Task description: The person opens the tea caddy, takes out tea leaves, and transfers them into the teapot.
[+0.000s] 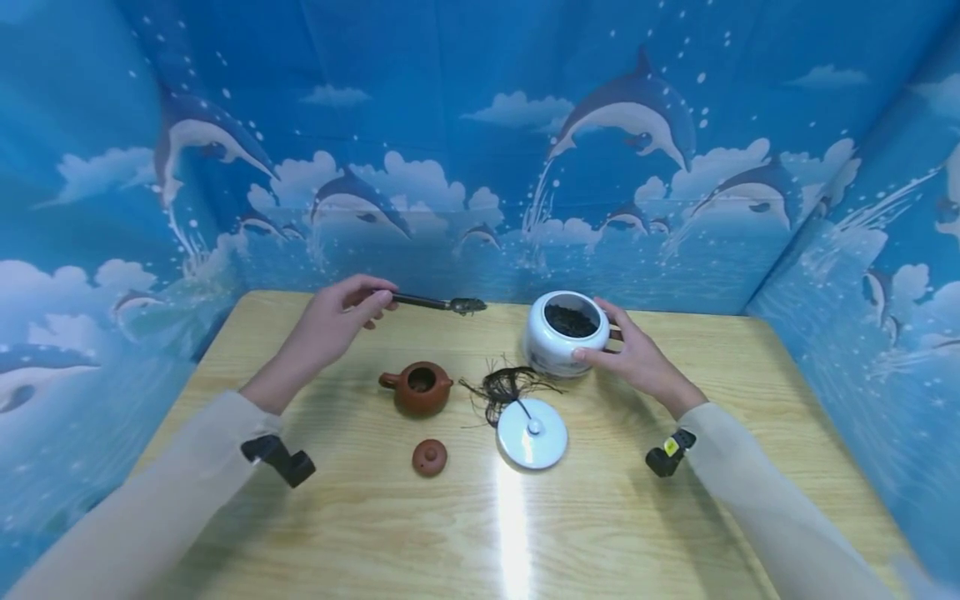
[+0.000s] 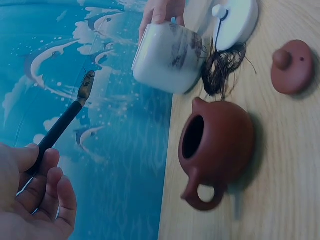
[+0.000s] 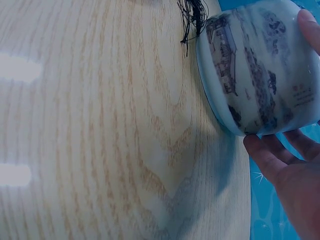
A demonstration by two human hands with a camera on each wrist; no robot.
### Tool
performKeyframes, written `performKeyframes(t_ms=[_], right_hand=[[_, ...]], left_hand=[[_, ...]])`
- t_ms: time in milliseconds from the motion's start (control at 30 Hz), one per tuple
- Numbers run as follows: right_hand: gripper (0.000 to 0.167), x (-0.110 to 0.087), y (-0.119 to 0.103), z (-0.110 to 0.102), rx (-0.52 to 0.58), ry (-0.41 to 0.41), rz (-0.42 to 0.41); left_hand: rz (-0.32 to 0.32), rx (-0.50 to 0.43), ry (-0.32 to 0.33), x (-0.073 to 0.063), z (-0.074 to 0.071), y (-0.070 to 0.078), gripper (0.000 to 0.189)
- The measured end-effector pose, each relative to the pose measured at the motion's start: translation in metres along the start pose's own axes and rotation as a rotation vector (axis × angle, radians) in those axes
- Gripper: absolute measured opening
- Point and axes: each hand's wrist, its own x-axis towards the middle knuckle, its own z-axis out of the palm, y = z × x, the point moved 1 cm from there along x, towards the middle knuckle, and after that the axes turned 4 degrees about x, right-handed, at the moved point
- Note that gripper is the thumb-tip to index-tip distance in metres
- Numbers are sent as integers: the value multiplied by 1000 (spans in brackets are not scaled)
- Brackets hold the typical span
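My left hand (image 1: pixel 341 315) pinches the black handle of a small tea scoop (image 1: pixel 448 304), holding it level above the back of the table. Dark tea leaves lie on the scoop's tip, plain in the left wrist view too. With thumb in front and fingers around the side, my right hand (image 1: pixel 633 354) grips a white porcelain jar (image 3: pixel 265 70) printed with a landscape. Dark tea leaves (image 1: pixel 570 320) show inside its mouth. A reddish-brown clay teapot (image 2: pixel 227 140) stands lidless between the hands, handle to the left and spout to the right.
In front of the teapot lies its clay lid (image 1: pixel 430 457). The jar's white lid (image 1: pixel 532 433) rests nearer the middle, a dark tassel (image 1: pixel 506 387) spread behind it. A blue dolphin-print curtain (image 1: pixel 450 167) encloses the wooden table (image 1: pixel 360 533) at the back and sides.
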Motion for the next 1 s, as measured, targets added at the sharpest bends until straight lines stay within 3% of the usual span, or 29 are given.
performKeyframes(t_ms=[300,633,1000], right_hand=[[114,0,0,0,9,-7,-3],[113,-1,-1,-1,12,-8,0],[115,0,0,-1,11,-1,8]], left_hand=[[-50,77,30,-17,-18,-16,47],[-59,102,6,-37,-33,-33,47],[-72,131,-7,-54,-36,-54,43]])
